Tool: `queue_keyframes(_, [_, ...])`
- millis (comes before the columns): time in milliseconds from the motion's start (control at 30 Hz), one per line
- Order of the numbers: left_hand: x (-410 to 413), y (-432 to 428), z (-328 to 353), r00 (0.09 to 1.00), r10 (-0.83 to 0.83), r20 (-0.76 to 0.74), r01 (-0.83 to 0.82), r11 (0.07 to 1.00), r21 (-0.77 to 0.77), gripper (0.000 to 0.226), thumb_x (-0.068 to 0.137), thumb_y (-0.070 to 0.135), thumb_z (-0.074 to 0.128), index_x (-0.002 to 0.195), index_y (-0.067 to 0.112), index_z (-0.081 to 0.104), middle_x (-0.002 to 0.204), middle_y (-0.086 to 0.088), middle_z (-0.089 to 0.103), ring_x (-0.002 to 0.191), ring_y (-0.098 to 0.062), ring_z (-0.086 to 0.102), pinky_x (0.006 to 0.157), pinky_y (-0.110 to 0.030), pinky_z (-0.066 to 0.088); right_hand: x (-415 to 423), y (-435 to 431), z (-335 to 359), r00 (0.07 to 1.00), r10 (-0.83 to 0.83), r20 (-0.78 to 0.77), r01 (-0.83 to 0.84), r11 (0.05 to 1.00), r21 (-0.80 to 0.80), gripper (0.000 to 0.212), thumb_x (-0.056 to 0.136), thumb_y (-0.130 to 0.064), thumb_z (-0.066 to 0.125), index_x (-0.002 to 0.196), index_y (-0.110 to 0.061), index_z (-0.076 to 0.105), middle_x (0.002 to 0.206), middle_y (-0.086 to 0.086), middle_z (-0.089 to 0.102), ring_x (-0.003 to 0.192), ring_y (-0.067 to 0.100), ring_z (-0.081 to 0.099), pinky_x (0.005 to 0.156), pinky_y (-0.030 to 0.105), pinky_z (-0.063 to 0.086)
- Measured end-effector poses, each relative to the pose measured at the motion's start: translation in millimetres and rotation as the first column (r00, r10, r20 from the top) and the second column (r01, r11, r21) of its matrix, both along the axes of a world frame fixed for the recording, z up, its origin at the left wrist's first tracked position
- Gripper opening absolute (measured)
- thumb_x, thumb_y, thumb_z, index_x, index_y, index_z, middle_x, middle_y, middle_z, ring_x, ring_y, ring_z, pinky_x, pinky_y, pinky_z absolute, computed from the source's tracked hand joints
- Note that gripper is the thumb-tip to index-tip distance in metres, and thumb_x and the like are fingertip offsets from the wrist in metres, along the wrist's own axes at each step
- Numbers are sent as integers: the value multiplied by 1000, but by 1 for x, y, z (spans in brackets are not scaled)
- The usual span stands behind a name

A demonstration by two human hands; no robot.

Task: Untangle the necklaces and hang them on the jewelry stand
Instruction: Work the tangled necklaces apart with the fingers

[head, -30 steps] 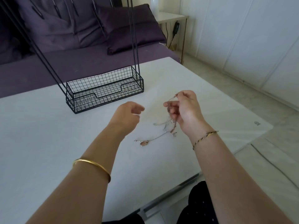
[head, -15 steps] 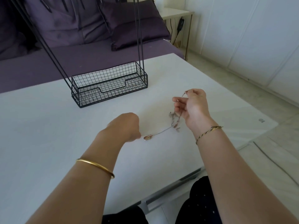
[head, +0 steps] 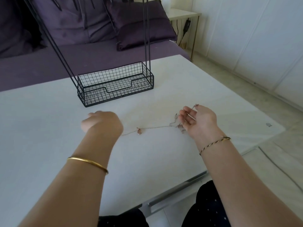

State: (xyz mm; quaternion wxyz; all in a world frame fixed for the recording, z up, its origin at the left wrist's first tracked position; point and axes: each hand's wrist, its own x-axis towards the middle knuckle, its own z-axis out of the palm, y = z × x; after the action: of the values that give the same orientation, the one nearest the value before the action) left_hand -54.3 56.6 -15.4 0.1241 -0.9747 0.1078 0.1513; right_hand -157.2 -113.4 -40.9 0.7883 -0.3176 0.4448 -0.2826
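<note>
Thin silver and rose-gold necklaces [head: 157, 127] lie stretched across the white table [head: 41, 128], with a small pendant [head: 139, 131] on the chain and a knotted clump [head: 180, 127] at the right. My left hand [head: 101, 123] is curled and blurred; one chain runs to its underside, where its fingers are hidden. My right hand [head: 199, 122] pinches a chain end between thumb and fingertips, and a clasp [head: 196, 105] pokes out above it. The black wire jewelry stand [head: 114, 86] stands farther back, its rods [head: 146, 30] rising out of view.
A purple sofa with cushions [head: 141, 30] lies behind the table. A small side table [head: 183, 14] with a cable stands at the back right. The table's near edge [head: 177, 192] is just above my lap, and pale floor lies to the right.
My left hand moved down and left, drawing one chain out taut across the table. My right hand lowered toward the tabletop and its fingers loosened. The view tilted downward.
</note>
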Motion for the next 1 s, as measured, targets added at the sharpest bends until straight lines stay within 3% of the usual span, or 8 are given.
queue_keyframes(67, [-10, -20, -2, 984, -149, 93, 163, 973, -165, 40, 88, 7, 51, 128, 8, 51, 133, -13, 47, 125, -30, 42, 91, -37, 42, -1, 2, 1, 1000, 16, 23, -17, 1000, 12, 16, 99, -8, 30, 105, -9, 45, 76, 12, 58, 62, 25, 56, 59, 33, 51])
queue_keyframes(133, [-21, -41, -10, 942, -327, 76, 326, 839, -435, 37, 87, 9, 54, 123, 11, 56, 129, -10, 52, 121, -27, 47, 97, -38, 44, -1, 3, 3, 998, 26, 55, -27, 999, 30, 16, 99, -9, 31, 107, -8, 46, 76, 12, 58, 62, 25, 57, 61, 35, 52])
queue_keyframes(200, [-33, -57, -21, 900, -435, 23, 375, 746, -551, 34, 88, 14, 56, 122, 14, 57, 126, -9, 52, 119, -26, 48, 99, -40, 44, -2, 4, 5, 996, 26, 82, -29, 999, 43, 17, 99, -9, 32, 109, -7, 46, 75, 12, 58, 62, 26, 57, 62, 35, 54])
queue_keyframes(433, [-38, -76, -37, 880, -469, 79, 429, 710, -559, 17, 93, 24, 57, 105, 13, 63, 113, -8, 53, 109, -26, 50, 92, -40, 46, -8, -1, 8, 986, 39, 162, -54, 994, 92, 13, 100, -7, 34, 99, -4, 46, 76, 16, 56, 64, 29, 58, 61, 38, 55])
queue_keyframes(533, [-36, -75, -31, 906, -422, 37, 335, 659, -674, 4, 91, 14, 53, 89, 12, 56, 101, -5, 59, 95, -22, 55, 73, -29, 45, -9, -9, 7, 989, 82, 125, -90, 994, 61, 14, 99, -6, 33, 90, -5, 45, 80, 18, 57, 67, 31, 60, 62, 39, 56])
queue_keyframes(667, [-28, -65, -25, 926, -375, -53, 196, 593, -781, 13, 90, 9, 50, 80, 15, 47, 77, 3, 60, 68, -12, 50, 50, -22, 31, -9, -14, 4, 986, 168, -4, -168, 985, -48, 11, 98, -6, 33, 102, -6, 44, 84, 18, 59, 66, 29, 60, 64, 38, 55])
queue_keyframes(867, [-24, -54, -25, 930, -356, -97, 151, 606, -781, 5, 94, 14, 50, 94, 13, 55, 82, 7, 51, 70, -8, 47, 53, -21, 35, -3, -15, -1, 909, 228, -348, -343, 885, -315, 20, 93, -3, 28, 82, -16, 39, 80, 15, 59, 52, 22, 52, 41, 22, 34])
queue_keyframes(1000, [-18, -46, -21, 939, -326, -107, 124, 615, -779, 8, 92, 14, 53, 89, 13, 60, 82, 8, 54, 67, -8, 48, 56, -23, 39, -2, -20, -8, 874, 254, -415, -429, 805, -411, 12, 86, 1, 41, 86, -10, 46, 77, 14, 55, 52, 19, 47, 39, 19, 28])
